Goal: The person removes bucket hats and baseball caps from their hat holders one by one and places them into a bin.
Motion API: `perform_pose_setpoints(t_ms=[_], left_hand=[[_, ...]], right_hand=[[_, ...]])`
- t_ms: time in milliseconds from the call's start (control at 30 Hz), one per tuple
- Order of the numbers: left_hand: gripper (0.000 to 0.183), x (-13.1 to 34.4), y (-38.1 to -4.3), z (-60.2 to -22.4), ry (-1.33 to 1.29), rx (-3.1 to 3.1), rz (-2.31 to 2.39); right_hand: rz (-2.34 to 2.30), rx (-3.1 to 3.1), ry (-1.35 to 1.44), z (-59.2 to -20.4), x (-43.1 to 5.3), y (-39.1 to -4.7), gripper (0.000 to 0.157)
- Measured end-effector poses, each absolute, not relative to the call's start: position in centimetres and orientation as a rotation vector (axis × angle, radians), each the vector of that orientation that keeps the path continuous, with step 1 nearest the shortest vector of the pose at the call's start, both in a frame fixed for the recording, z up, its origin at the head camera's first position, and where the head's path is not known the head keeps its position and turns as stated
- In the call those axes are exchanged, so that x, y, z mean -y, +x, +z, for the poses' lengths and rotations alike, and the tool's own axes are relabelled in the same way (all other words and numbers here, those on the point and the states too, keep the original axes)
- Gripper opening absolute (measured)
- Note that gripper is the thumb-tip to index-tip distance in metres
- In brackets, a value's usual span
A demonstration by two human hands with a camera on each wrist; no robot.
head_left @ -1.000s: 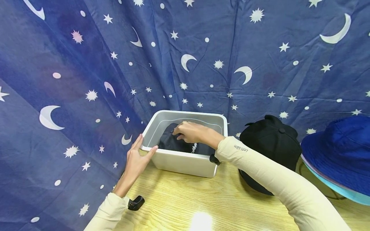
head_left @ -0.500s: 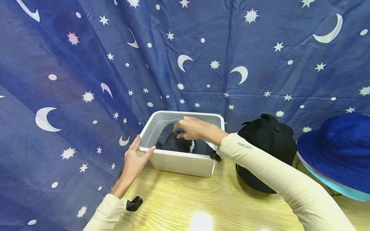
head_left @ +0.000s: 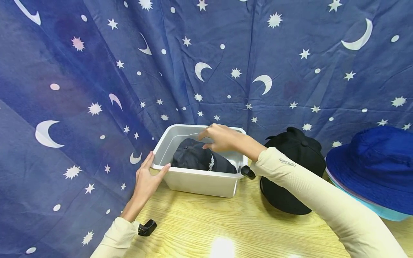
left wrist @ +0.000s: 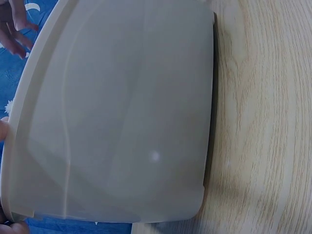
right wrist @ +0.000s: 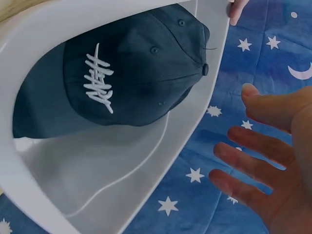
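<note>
A dark navy baseball cap [head_left: 193,156] with white lettering lies in a light grey plastic bin [head_left: 200,181], its brim toward the bin's right end. My left hand [head_left: 145,181] holds the bin's near left corner, thumb on the front rim and fingers along the left side. In the left wrist view, the thumb tip [left wrist: 3,129] shows at the rim. My right hand [head_left: 222,138] hovers over the bin's back right part, apart from the cap. The right wrist view shows its fingers [right wrist: 253,168] spread and loosely bent, with nothing between them.
Right of the bin stands a black cap [head_left: 290,154], partly behind my right sleeve [head_left: 309,186]. Farther right, a blue bucket hat [head_left: 371,165] sits on a light blue one [head_left: 392,214]. A star-patterned curtain [head_left: 180,82] hangs behind the wooden table [head_left: 193,218].
My right hand has let go of the navy cap and moved up and right, uncovering more of it. The left hand keeps its place on the bin. The head view has shifted slightly.
</note>
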State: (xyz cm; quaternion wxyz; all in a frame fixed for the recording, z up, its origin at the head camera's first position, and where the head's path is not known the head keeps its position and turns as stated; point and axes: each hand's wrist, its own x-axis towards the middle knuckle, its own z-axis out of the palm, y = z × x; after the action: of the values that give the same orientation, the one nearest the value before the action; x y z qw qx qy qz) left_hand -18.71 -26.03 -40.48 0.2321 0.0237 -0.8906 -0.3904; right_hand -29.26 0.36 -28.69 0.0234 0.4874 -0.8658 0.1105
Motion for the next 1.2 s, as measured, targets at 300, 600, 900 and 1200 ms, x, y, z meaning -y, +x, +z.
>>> perform_pose_setpoints(t_ms=[300,600,900,1200], left_hand=[[0.083,25.9,-18.7,-40.8,0.068,2.454,-1.079],[0.082,25.8,-18.6,-40.9,0.079,2.452,-1.075],[0.081,25.9,-18.6,-40.7,0.075,2.447,-1.061],[0.081,25.9,-18.7,-40.6,0.070,2.442,-1.052]], right_hand=[[0.354,2.666,1.484,-27.8,-2.2,-28.7,0.028],[0.350,2.657,1.445,-27.2,-4.0,-28.2,0.026],[0.377,2.652,1.400,-27.0,-5.9,-27.7,0.024],[0.381,2.653,1.369,-26.7,-7.7,-27.3,0.023]])
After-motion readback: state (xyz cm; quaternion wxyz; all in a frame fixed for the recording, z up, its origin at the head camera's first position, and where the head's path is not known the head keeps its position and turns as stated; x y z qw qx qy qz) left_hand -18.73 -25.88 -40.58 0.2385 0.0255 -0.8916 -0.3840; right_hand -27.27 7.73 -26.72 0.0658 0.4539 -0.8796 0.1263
